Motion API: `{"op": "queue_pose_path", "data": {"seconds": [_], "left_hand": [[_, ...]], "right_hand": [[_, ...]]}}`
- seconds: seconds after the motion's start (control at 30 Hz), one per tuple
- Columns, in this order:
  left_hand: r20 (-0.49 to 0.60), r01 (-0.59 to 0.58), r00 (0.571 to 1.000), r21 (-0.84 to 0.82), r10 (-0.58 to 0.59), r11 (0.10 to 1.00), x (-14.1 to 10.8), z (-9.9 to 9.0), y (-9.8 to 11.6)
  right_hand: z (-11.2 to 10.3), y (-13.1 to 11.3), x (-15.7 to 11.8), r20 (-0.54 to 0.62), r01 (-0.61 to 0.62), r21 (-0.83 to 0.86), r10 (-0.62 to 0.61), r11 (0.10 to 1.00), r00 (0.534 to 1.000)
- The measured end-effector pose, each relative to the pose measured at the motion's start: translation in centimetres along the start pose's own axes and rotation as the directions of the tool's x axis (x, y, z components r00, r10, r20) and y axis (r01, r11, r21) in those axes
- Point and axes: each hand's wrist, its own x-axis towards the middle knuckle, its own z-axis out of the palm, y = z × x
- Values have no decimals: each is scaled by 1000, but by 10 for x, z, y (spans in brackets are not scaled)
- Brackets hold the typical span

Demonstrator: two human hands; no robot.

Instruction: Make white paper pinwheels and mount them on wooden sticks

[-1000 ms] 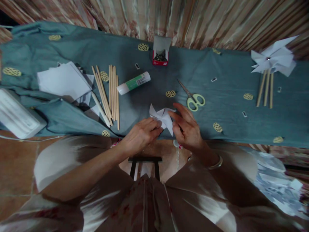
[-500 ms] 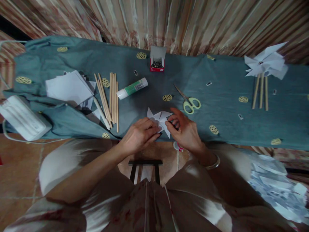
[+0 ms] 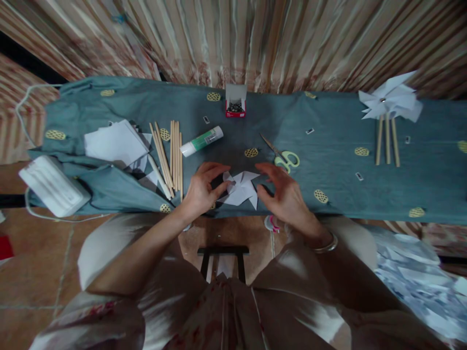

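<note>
A folded white paper pinwheel [image 3: 241,189] lies on the teal cloth near the front edge, between both hands. My left hand [image 3: 205,188] is at its left side, thumb and fingers apart, the thumb tip close to the paper's left blade; whether it touches is hard to tell. On the other side, my right hand [image 3: 280,190] is spread with a gap between thumb and forefinger, just off the right blades and holding nothing. Green-handled scissors [image 3: 286,158] lie just beyond my right hand. A glue stick [image 3: 202,141] rests beyond my left hand.
Wooden sticks [image 3: 176,155], a white pen [image 3: 159,177] and stacked white paper [image 3: 116,144] lie left. A white device [image 3: 54,186] with a cable sits far left. An open red box [image 3: 235,108] of small metal pieces stands at the back. Finished pinwheels [image 3: 392,101] on sticks lie right.
Both hands have opened and drawn apart from the paper pinwheel, which now lies more fully exposed on the cloth. The camera view has shifted slightly.
</note>
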Motion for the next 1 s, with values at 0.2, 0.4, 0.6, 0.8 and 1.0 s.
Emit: {"op": "queue_pose_path", "data": {"seconds": [0.2,0.4,0.6,0.8,1.0], "left_hand": [[18,-32,999,25,31,999,-4,1,2],[17,-3,1000,12,3,1000,-8,1,0],[-73,226,962,-333,-264,916,-7,-2,-3],[220,482,822,-761,-525,435,-4,-2,9],[546,616,730,-786,-410,50,-1,3,20]], "right_hand": [[-7,-1,-2,192,116,81,-129,990,973],[4,1,-4,200,120,112,-140,987,970],[-2,-1,11,16,-27,308,23,951,1000],[-9,-1,20,-73,-73,404,112,912,991],[-9,-7,18,27,20,395,-34,918,999]]}}
